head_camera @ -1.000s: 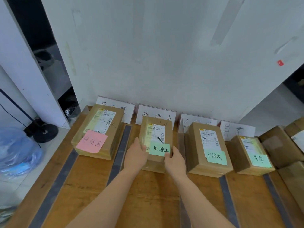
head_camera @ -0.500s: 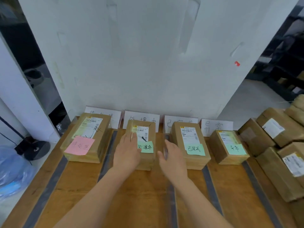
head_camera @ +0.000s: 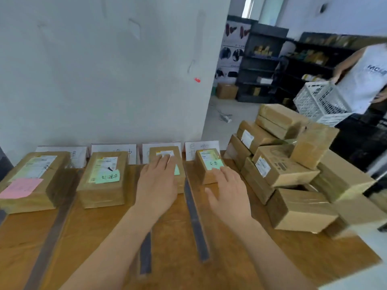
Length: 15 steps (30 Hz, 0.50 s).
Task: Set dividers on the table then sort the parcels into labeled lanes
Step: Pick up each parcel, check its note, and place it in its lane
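Note:
Several brown parcels lie in lanes on the wooden table, parted by dark divider strips. The leftmost parcel carries a pink note. The second parcel carries a green note. My left hand lies flat, fingers apart, over the third parcel. My right hand hovers open at the near end of the fourth, small parcel, which has a green note. White lane labels stand against the wall behind the parcels.
A pile of unsorted brown boxes fills the table's right side. Beyond it a person in a white top holds a white plastic crate. Dark shelving stands in the room behind. A white wall backs the table.
My view has swung right, bringing the box pile and the other person into sight. Both hands have left the second parcel and moved right to the third and fourth parcels.

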### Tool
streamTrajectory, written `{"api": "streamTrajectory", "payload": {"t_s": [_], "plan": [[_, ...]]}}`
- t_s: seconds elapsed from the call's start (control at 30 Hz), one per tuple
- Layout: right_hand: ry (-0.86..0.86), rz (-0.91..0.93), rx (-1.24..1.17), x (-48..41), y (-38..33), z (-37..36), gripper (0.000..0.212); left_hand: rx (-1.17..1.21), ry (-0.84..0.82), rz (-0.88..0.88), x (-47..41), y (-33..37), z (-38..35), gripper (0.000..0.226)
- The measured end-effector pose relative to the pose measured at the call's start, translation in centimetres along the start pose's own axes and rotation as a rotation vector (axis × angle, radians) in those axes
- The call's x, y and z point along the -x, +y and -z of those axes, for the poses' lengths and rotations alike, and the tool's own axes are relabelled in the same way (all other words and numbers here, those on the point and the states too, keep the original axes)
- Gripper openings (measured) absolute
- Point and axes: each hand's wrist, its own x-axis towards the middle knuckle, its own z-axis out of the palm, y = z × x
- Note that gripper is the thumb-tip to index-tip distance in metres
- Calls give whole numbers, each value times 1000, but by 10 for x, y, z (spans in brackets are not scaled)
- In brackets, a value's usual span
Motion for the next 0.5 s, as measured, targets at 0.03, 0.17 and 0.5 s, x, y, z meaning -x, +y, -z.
{"api": "streamTrajectory", "payload": {"t_s": [0.03, 0.17, 0.5], "plan": [[11, -12, 12, 8, 15, 10, 55, -4, 1, -24, 3, 17, -1, 60], [47, -87, 49, 41, 74, 43, 58, 17, 1, -106, 17, 85, -7, 63], [117, -230, 96, 92, 182, 91, 55, 76, 5, -302, 26, 214, -33, 65]]}}
